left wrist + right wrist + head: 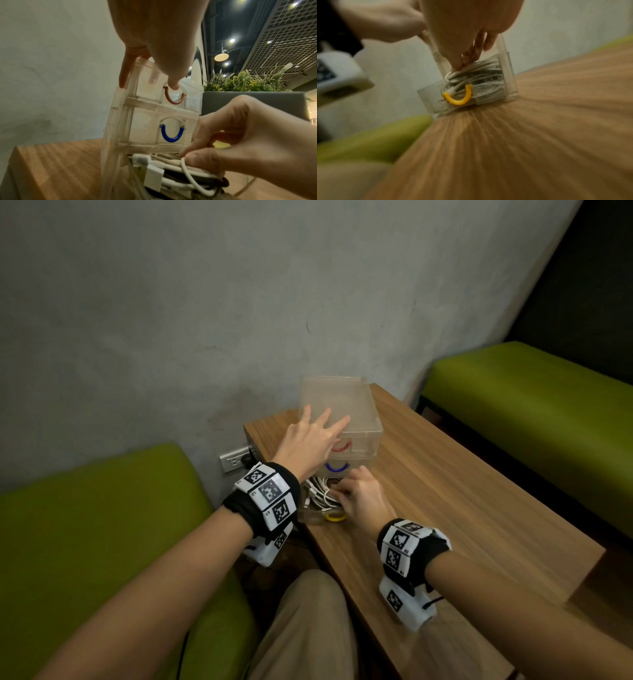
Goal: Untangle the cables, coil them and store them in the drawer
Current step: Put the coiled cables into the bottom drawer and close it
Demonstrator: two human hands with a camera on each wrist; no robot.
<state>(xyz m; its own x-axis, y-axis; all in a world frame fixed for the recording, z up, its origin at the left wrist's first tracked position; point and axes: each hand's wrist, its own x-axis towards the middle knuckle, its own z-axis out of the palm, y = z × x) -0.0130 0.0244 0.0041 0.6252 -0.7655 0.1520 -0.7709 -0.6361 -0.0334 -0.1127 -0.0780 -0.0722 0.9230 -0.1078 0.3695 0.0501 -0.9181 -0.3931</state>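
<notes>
A clear three-drawer unit [342, 402] stands on the wooden table [462, 491] by the wall. My left hand [308, 440] lies flat on its top, fingers spread; in the left wrist view the left hand [154, 40] presses down above the red handle [175, 97]. The bottom drawer [506, 81], with a yellow handle [335, 517], is pulled out. Coiled white cables [318, 491] lie inside it. My right hand [359, 494] reaches into the drawer, fingers curled on the cables [171, 166]. The drawer with the blue handle [171, 134] is closed.
Green cushioned benches [102, 525] flank the table on both sides. A wall socket [234, 460] sits left of the unit. The grey wall is right behind the unit. Bare tabletop stretches to the right and toward me.
</notes>
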